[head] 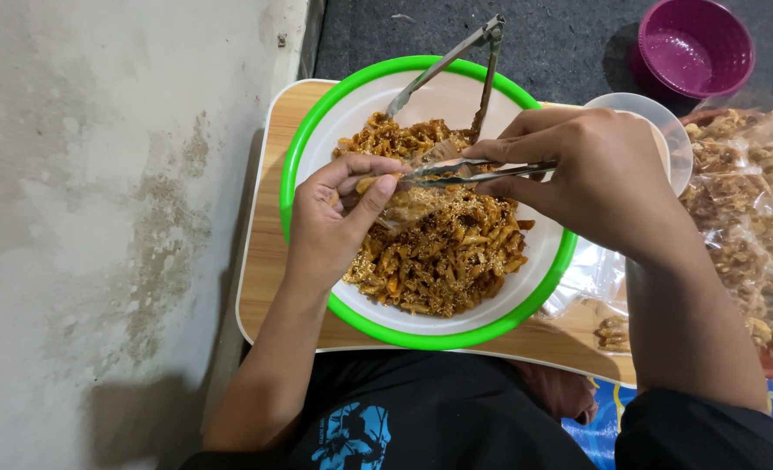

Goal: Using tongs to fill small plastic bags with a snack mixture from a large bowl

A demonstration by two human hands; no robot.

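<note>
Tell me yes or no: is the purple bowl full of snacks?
No: the purple bowl at the top right holds no snacks, while the fried snacks lie heaped in the green-rimmed bowl.

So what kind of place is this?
Probably a home snack-packing spot on the floor: a low wooden tray table holds a green-rimmed bowl of fried snacks, with filled clear bags beside it.

Left hand (338, 222): bare, no glove, ring or watch.
Right hand (591, 178): bare, no glove.
Forearms: uncovered to the elbow.
Sleeves: black, short.
Shirt (421, 418): black, blue print at chest.
</note>
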